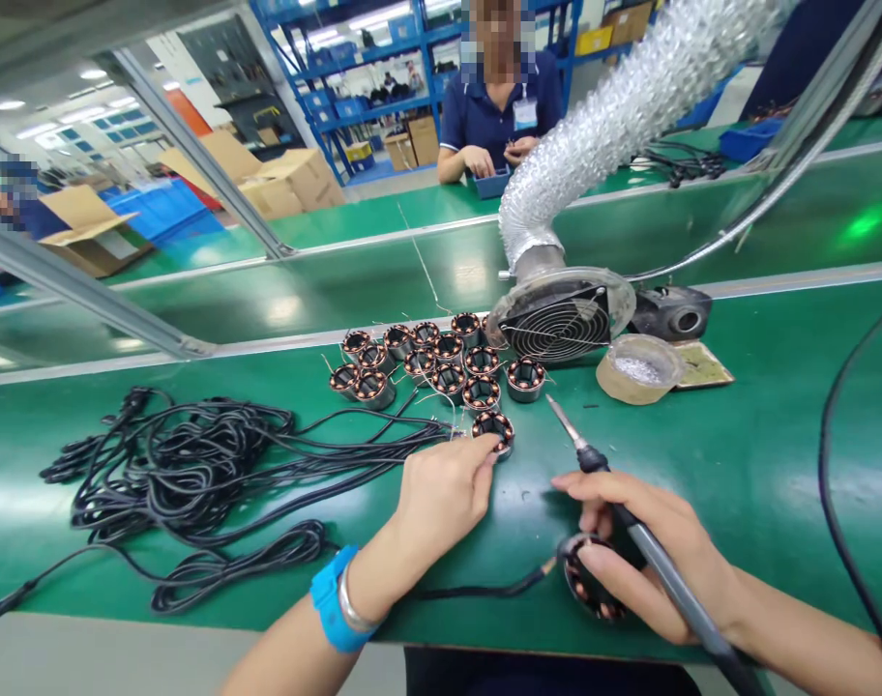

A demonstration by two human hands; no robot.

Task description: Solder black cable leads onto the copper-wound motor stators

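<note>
My left hand (441, 483) reaches to the front of a group of motor stators, its thumb and fingers pinching the rim of one copper-wound stator (500, 422). In my right hand (659, 541) lies a soldering iron (648, 546), its tip pointing away toward the stators. The thumb and fingers of that hand also touch a second stator (582, 585) near the table's front edge, with a black cable (485, 590) running from it to the left. Several more stators (448, 377) stand close together behind my left hand, thin wires sticking up from them.
A heap of black cables (187, 474) covers the left of the green table. At the back stand a fume extractor fan (557, 324) with a silver duct (593, 135), a round tub (638, 372) and a dark soldering-iron holder (677, 311). A co-worker (503, 106) sits opposite.
</note>
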